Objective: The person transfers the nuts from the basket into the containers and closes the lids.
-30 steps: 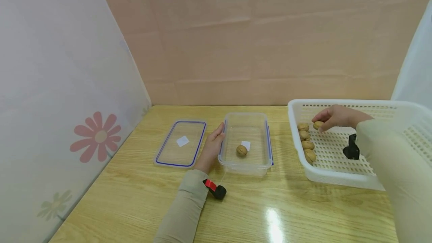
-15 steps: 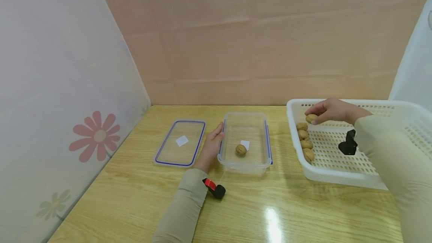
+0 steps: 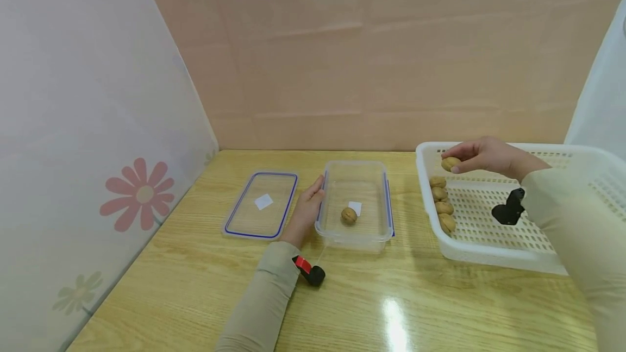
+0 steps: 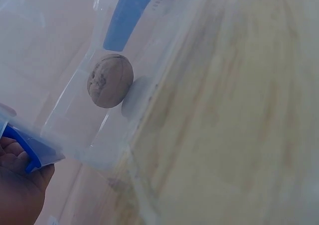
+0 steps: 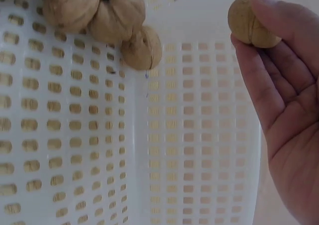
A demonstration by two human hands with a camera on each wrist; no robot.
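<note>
From my head view, my right hand point(image 3: 489, 155) pinches a round tan walnut point(image 3: 450, 163) above the white perforated plastic basket point(image 3: 494, 257), while my left hand point(image 3: 307, 212) rests relaxed against the clear rectangular plastic container point(image 3: 356, 239) on the wooden tabletop point(image 3: 195, 287). My left wrist view shows one walnut point(image 4: 110, 80) already lying inside that container. My right wrist view shows the pinched walnut at my fingertips point(image 5: 266, 11), so I judge this is mid-carry, and next I must move it left over the container.

No readable text, brand or number anywhere before me; the white stickers on my clear container point(image 3: 355, 208) and its lid point(image 3: 263, 201) are blank.
</note>
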